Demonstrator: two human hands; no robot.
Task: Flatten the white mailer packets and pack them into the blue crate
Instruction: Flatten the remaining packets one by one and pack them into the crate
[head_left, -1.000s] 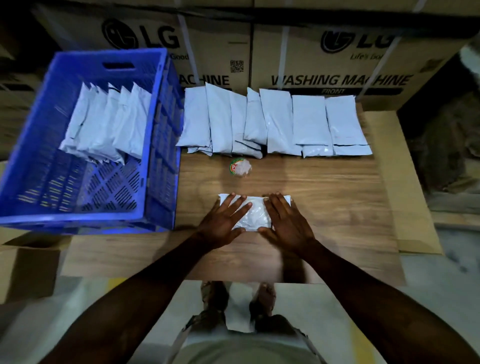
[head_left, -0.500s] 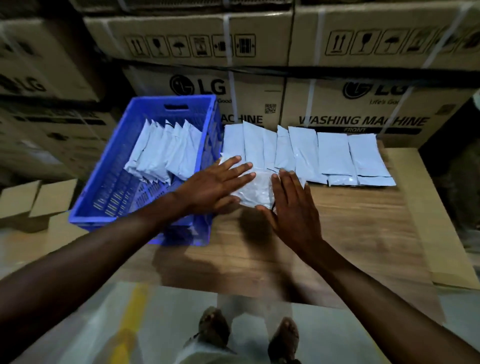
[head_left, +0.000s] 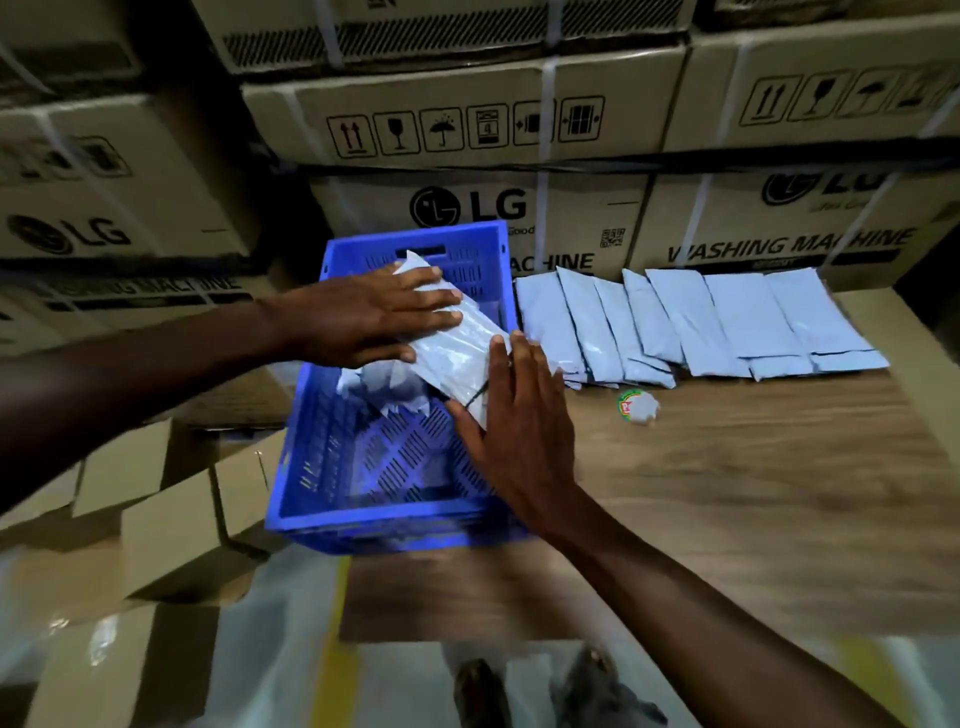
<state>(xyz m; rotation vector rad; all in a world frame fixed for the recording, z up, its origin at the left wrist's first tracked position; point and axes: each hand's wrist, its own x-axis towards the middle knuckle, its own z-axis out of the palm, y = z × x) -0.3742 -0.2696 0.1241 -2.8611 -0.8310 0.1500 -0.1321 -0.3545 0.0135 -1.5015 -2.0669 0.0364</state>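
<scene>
My two hands carry one white mailer packet (head_left: 460, 351) between them, tilted, above the far right part of the blue crate (head_left: 374, 525). My left hand (head_left: 363, 317) lies flat on its upper face with straight fingers. Against the packet's near end, my right hand (head_left: 519, 431) presses with straight fingers and the thumb below. Several white packets (head_left: 379, 384) stand inside the crate, mostly hidden by the hands. A row of several more packets (head_left: 727, 322) lies on the wooden table (head_left: 753, 493) to the right of the crate.
A small round green and red item (head_left: 638, 407) with crumpled white on it lies on the table near the row. Stacked LG washing machine cartons (head_left: 467, 208) form a wall right behind. Loose cardboard boxes (head_left: 156, 519) sit on the floor at left.
Both hands lifted the packet from the table's front and carried it left and away, from beside the crate to over it. My view turned left and up.
</scene>
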